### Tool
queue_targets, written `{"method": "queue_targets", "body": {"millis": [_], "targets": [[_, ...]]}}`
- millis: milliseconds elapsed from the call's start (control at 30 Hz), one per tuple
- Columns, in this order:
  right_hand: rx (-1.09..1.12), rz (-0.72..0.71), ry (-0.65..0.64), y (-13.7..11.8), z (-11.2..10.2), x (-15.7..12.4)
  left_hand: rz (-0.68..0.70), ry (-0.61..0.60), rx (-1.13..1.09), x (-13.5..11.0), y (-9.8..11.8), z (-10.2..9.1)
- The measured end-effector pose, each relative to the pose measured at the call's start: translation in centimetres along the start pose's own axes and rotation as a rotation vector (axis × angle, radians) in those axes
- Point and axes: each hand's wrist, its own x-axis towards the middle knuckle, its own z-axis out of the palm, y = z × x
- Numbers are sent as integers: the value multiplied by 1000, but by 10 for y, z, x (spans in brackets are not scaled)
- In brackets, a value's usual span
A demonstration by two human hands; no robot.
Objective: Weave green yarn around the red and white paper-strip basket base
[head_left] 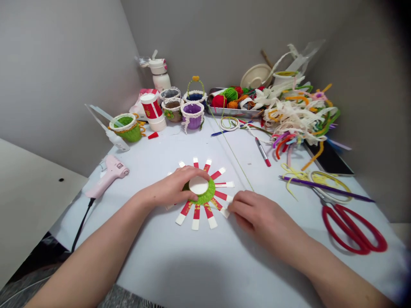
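A paper cup cut into red-and-white strips lies fanned out flat on the white table, with green yarn woven round its white base. My left hand rests on the base's left side, fingers curled over it and pressing it down. My right hand sits at the strips' right edge, fingers pinched on a thin green yarn strand that runs up towards the tray at the back.
Red scissors and a purple stick lie at the right. A pink glue gun is at the left. Small decorated cups, a red cup, a yarn tray and a pile of pipe cleaners crowd the back.
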Motion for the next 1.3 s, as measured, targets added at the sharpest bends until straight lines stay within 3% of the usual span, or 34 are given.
{"method": "queue_targets", "body": {"millis": [267,467,600,833,1000,1167,1300], "targets": [[-151,-107,-97,-13,0,-13,-16,1,-18,0,0,0],[-225,-9,-15,0,3,-11,-6,11,-31,0,-1,0],[-173,98,35,10,7,0,5,6,-43,0,1,2],[47,281,245,19,22,20,89,-14,-19,0,7,8],[79,294,242,20,23,21,89,78,-15,2,13,17],[93,296,227,23,23,19,-15,148,58,8,17,29],[135,216,228,23,18,16,-17,127,88,6,17,22]]}}
